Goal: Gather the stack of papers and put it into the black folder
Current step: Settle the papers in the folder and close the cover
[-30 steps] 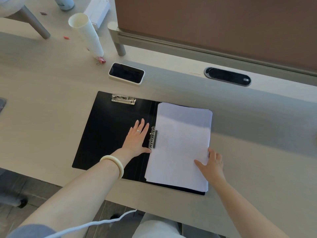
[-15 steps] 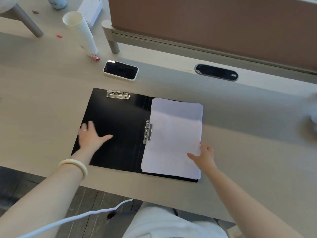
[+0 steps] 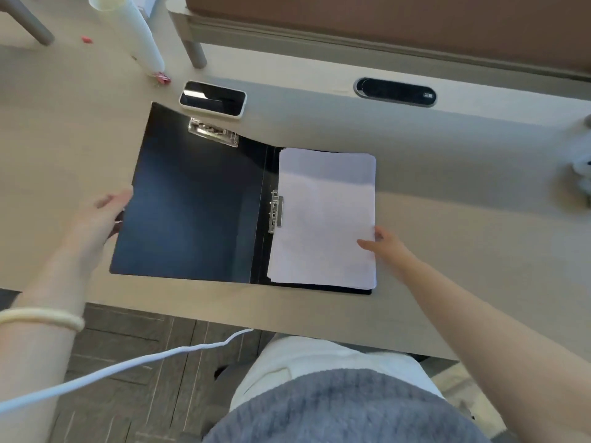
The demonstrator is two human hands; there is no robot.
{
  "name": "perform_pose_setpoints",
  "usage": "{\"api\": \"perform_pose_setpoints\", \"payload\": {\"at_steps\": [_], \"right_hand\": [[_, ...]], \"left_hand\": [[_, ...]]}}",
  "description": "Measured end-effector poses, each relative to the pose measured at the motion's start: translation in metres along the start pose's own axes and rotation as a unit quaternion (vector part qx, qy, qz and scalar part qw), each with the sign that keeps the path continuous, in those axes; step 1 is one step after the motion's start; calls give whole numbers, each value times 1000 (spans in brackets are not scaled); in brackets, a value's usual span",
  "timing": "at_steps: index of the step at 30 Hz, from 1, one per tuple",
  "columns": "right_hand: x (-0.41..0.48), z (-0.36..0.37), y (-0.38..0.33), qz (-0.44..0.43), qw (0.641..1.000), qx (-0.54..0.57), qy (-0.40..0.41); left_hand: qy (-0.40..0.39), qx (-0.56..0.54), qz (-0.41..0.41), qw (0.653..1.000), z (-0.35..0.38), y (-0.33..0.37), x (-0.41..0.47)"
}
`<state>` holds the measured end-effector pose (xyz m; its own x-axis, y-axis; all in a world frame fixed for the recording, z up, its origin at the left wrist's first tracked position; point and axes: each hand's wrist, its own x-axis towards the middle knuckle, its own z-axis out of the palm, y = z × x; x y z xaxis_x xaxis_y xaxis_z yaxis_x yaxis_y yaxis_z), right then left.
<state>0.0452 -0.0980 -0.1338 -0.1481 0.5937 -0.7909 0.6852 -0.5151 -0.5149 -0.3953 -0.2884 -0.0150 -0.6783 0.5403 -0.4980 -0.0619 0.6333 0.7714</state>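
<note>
The black folder [image 3: 192, 206] lies open on the desk, and its left cover is tilted up off the surface. My left hand [image 3: 99, 219] grips that cover's left edge, fingers under it and thumb on top. The stack of white papers [image 3: 323, 215] rests on the folder's right half, beside the metal spine clip [image 3: 275, 211]. My right hand [image 3: 383, 246] presses down on the stack near its lower right edge. A second metal clip [image 3: 213, 132] sits at the top of the left cover.
A phone [image 3: 212, 99] lies just behind the folder. A rolled white tube [image 3: 134, 30] lies at the back left. A dark cable port [image 3: 396, 91] and a brown partition [image 3: 383, 24] are behind. A white cable [image 3: 128, 367] hangs below the desk edge.
My left hand has slid from the folder's middle to its left edge and taken hold of the cover, which now lifts. My right hand has stayed on the papers.
</note>
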Motion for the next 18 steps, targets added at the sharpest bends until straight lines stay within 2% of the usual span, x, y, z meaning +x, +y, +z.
{"api": "perform_pose_setpoints", "payload": {"at_steps": [2, 4, 6, 7, 8, 10, 12, 15, 18], "right_hand": [[-2, 1, 0, 1, 1000, 24, -2], [-18, 2, -10, -1, 999, 45, -2], [-38, 4, -22, -12, 996, 86, -12], [-45, 3, -24, -13, 994, 111, -13], [-49, 2, -24, -12, 991, 130, -6], [-55, -1, -19, -10, 990, 143, 14], [-64, -2, -14, -44, 994, 92, 41], [-75, 2, -3, -127, 979, -148, 62], [-74, 18, 3, -195, 922, -334, -18]], "left_hand": [[-102, -31, 63, 992, 7, 21, -32], [-232, -17, 105, 967, 37, 30, -59], [-367, 81, 172, 911, 89, 31, -83], [-396, 165, 217, 877, 121, 27, -91], [-400, 270, 260, 836, 154, 21, -96], [-343, 465, 311, 755, 204, -5, -95], [-294, 567, 326, 697, 225, -35, -81], [-269, 600, 341, 672, 235, -61, -70], [-244, 589, 374, 674, 239, -72, -66]]}}
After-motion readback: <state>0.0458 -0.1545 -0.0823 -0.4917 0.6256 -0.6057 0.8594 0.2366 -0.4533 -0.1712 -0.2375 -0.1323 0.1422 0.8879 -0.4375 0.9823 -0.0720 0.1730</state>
